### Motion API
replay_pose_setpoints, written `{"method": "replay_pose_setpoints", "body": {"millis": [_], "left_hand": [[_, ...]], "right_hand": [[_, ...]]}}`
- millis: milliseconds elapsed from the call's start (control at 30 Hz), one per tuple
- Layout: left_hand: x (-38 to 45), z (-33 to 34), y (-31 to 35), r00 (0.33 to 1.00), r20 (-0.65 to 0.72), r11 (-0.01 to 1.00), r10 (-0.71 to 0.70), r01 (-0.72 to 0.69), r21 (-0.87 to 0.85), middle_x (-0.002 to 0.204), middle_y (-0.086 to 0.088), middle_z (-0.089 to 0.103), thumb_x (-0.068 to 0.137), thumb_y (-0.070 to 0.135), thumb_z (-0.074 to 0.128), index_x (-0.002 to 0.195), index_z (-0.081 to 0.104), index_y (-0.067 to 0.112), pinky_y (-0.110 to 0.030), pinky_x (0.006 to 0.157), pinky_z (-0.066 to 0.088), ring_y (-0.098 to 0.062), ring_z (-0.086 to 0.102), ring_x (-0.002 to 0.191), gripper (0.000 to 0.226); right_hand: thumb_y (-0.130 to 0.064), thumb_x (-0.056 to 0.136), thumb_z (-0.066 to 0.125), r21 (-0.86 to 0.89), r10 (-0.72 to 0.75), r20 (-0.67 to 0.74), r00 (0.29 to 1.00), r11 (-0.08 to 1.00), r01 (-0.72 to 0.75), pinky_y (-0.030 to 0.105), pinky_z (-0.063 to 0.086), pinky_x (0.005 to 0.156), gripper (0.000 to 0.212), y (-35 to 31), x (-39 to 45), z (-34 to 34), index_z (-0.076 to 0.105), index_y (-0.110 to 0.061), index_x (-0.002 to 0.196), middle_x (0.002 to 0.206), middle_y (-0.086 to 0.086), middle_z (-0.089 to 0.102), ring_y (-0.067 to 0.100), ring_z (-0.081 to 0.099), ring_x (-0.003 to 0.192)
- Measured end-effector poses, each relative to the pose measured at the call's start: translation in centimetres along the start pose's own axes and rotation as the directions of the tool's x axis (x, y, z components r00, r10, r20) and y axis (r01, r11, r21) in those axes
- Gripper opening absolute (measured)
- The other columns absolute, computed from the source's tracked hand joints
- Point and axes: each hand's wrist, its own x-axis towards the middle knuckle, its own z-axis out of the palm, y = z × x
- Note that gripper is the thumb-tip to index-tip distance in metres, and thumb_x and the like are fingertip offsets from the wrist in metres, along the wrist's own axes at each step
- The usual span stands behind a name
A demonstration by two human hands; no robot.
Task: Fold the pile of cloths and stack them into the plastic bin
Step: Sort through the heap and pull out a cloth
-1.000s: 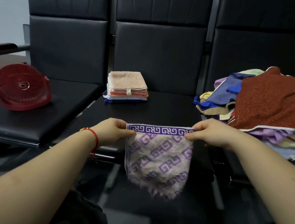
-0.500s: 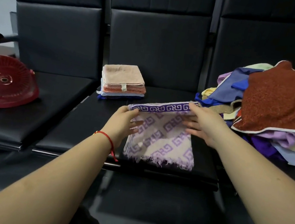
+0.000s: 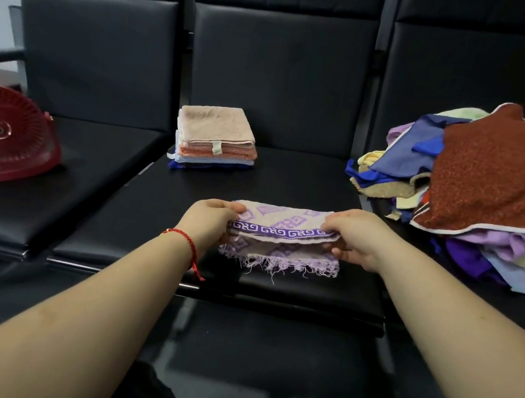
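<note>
Head view looks down on three black seats. On the middle seat [image 3: 291, 183] a purple-patterned cloth [image 3: 283, 233] lies near the front edge, partway through a fold: its banded far edge is lifted and drawn over toward the frayed near edge. The left hand [image 3: 212, 221] pinches the cloth's left end between thumb and curled fingers; the right hand [image 3: 357, 237] pinches the right end the same way.

Progress, as I judge it, is early to middling. A small stack [image 3: 217, 139] of folded cloths — pink on top, orange and blue beneath — sits at the back of the same seat. On the right seat a large pile [image 3: 484, 194] remains unfolded, topped by a rust-red piece over blue, yellow and lilac ones. A red bin [image 3: 1, 134] lies tipped on the left seat, its base toward the camera; whether anything is in it cannot be told, and the stack has not gone into it.

The cloth is thin and limp, cream with purple key-pattern motifs and a darker purple band. Loose threads hang from its near edge.
</note>
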Motion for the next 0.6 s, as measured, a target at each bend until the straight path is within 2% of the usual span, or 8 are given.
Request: {"method": "replay_pose_setpoints", "body": {"millis": [67,133,233,333,433,500,567,600], "left_hand": [[0.1,-0.2,-0.1,1.0,-0.012,0.998,0.0,0.0,0.056,0.074,-0.008,0.064,0.088,-0.005,0.049,0.081,0.069,0.009,-0.02,0.044,0.043,-0.015,0.052,0.054,0.026],[0.4,-0.4,-0.4,1.0,-0.013,0.983,0.003,0.0,0.184,0.077,-0.008,0.066,0.085,-0.004,0.05,0.078,0.068,0.014,-0.027,0.056,0.053,-0.02,0.059,0.062,0.026],[0.2,-0.3,-0.7,0.999,0.025,0.902,0.033,-0.041,0.431,0.092,-0.006,0.067,0.087,0.006,0.052,0.096,0.067,0.017,-0.035,0.079,0.057,-0.024,0.066,0.077,0.021],[-0.4,-0.2,-0.5,0.992,0.084,0.756,0.096,-0.127,0.642,0.106,-0.001,0.062,0.095,0.022,0.047,0.116,0.06,0.025,-0.028,0.077,0.053,-0.019,0.065,0.085,0.025],[-0.5,-0.2,0.0,0.993,0.108,0.713,0.05,-0.111,0.692,0.116,-0.005,0.06,0.093,0.025,0.047,0.127,0.052,0.024,-0.033,0.087,0.053,-0.021,0.065,0.09,0.034],[-0.3,-0.1,0.0,0.997,0.073,0.601,0.016,-0.068,0.796,0.134,-0.01,0.048,0.09,0.031,0.051,0.137,0.043,0.024,-0.033,0.097,0.045,-0.026,0.056,0.112,0.048],[-0.4,0.3,0.1,0.991,0.004,0.43,0.132,-0.061,0.901,0.151,-0.011,0.028,0.092,0.039,0.046,0.144,0.034,0.024,-0.037,0.106,0.032,-0.031,0.037,0.131,0.055],[-0.5,0.8,0.2,0.974,0.011,0.367,0.225,-0.096,0.925,0.155,-0.009,0.02,0.094,0.041,0.042,0.146,0.031,0.024,-0.038,0.108,0.027,-0.031,0.03,0.136,0.055]], "right_hand": [[-0.004,0.088,0.054,-0.085,0.004,0.009,1.0,0.996,-0.003,0.017,0.043,0.042,0.013,0.1,0.0,0.0,0.06,-0.007,0.098,0.075,0.009,0.06,0.012,0.056,0.054],[-0.002,0.087,0.054,-0.159,-0.011,0.033,0.999,0.987,0.016,0.016,0.041,0.039,0.014,0.3,-0.1,0.0,0.06,-0.007,0.098,0.073,0.008,0.059,0.01,0.055,0.05],[-0.002,0.084,0.059,-0.339,-0.076,0.039,0.996,0.937,0.085,0.017,0.039,0.041,0.01,0.8,-0.5,-0.2,0.059,-0.012,0.082,0.067,0.005,0.056,0.011,0.051,0.049],[-0.007,0.083,0.065,-0.444,-0.105,0.068,0.992,0.887,0.125,0.019,0.039,0.044,0.011,1.0,-0.8,-0.4,0.057,-0.014,0.078,0.067,0.003,0.054,0.011,0.047,0.052],[-0.019,0.085,0.066,-0.514,-0.082,0.095,0.992,0.849,0.119,0.021,0.037,0.046,0.01,0.6,-1.2,-0.7,0.059,-0.012,0.084,0.067,0.004,0.053,0.013,0.044,0.053],[-0.036,0.085,0.066,-0.717,-0.134,0.028,0.991,0.688,0.113,0.025,0.039,0.054,0.027,0.4,-1.0,-0.9,0.06,-0.011,0.095,0.079,0.005,0.058,0.018,0.052,0.066],[-0.043,0.086,0.061,-0.832,-0.245,-0.069,0.967,0.549,0.079,0.029,0.042,0.067,0.038,0.2,-0.8,-0.6,0.055,-0.013,0.109,0.099,0.006,0.061,0.022,0.057,0.088],[-0.041,0.088,0.058,-0.833,-0.299,-0.078,0.951,0.543,0.103,0.03,0.043,0.071,0.036,0.1,-0.7,-0.2,0.054,-0.015,0.112,0.106,0.005,0.061,0.023,0.057,0.093]]}}
